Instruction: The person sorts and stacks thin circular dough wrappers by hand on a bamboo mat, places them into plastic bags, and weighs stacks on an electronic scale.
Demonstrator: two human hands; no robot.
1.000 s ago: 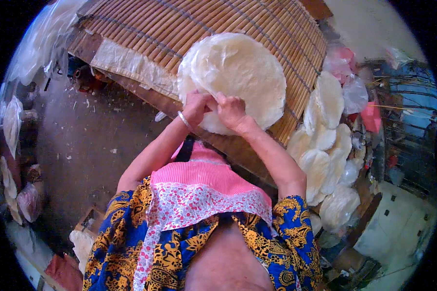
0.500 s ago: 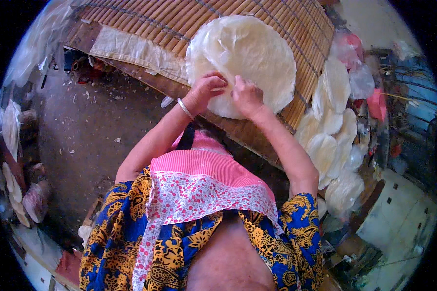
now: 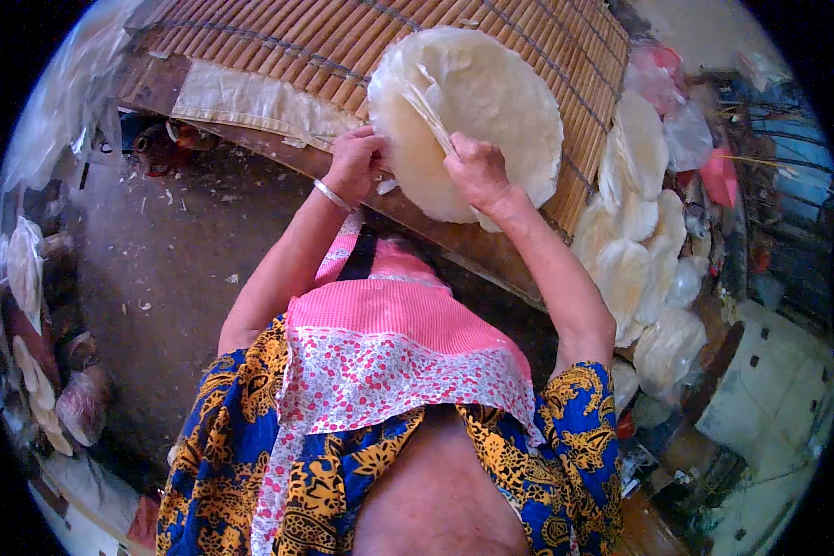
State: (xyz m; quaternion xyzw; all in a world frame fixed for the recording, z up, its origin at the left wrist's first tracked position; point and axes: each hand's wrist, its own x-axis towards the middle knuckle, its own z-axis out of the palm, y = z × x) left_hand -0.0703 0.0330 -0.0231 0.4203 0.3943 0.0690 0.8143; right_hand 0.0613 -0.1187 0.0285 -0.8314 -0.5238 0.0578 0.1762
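Observation:
A stack of round, thin, off-white rice paper sheets lies on the near part of a slatted bamboo mat. My right hand is closed in a fist over the stack, gripping the folded edges of a few sheets; these stand up as a narrow pleated ridge running away from the fist. At the stack's left rim is my left hand, with a bracelet on its wrist. Its fingers are curled together against the rim, and what they pinch, if anything, is hidden. A small white flake shows just below it.
The bamboo mat rests on a wooden table, with a pale cloth along its near edge. More round sheets are piled at the right beside plastic bags. Scraps dot the dark floor at the left.
My left hand has drawn away leftward from the middle of the stack to its rim. My right hand has shifted slightly right, and the sheet edges it holds are now raised in a ridge.

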